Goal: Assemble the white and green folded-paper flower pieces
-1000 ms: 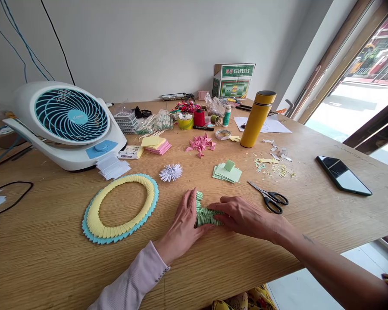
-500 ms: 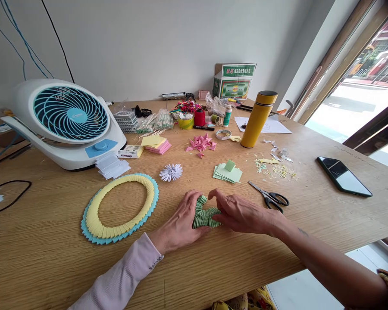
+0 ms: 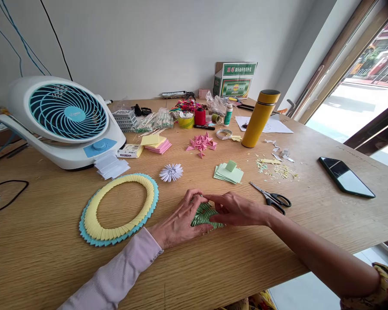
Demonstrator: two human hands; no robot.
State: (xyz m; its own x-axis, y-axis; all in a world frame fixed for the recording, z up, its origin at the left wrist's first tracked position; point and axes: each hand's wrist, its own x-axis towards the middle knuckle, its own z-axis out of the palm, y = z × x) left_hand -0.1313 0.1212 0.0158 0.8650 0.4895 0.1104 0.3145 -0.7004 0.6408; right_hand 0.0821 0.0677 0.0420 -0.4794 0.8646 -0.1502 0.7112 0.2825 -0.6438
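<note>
A green folded-paper rosette [image 3: 203, 214] lies on the wooden table, its pleats fanned out around a small centre. My left hand [image 3: 181, 217] curves around its left side, thumb along the near edge and fingers over the far edge. From the right, my right hand [image 3: 234, 209] grips the other side, its index finger reaching across to the left fingertips. Both hands hide much of the rosette's rim. Beyond them lies a stack of light green paper slips [image 3: 229, 173], one of them folded. Scissors [image 3: 273, 199] with black handles rest right of my right hand.
A yellow and blue pleated paper ring [image 3: 92, 226] lies on the left, before a white fan [image 3: 74, 116]. A white paper star [image 3: 171, 172] and pink folded pieces [image 3: 201, 143] sit farther back. A yellow flask [image 3: 260, 120], paper scraps [image 3: 283, 171] and a phone [image 3: 345, 176] are at right.
The green paper piece has gone from a curved band with an open gap to a flatter, fanned round. My right index finger has moved left to meet my left fingers.
</note>
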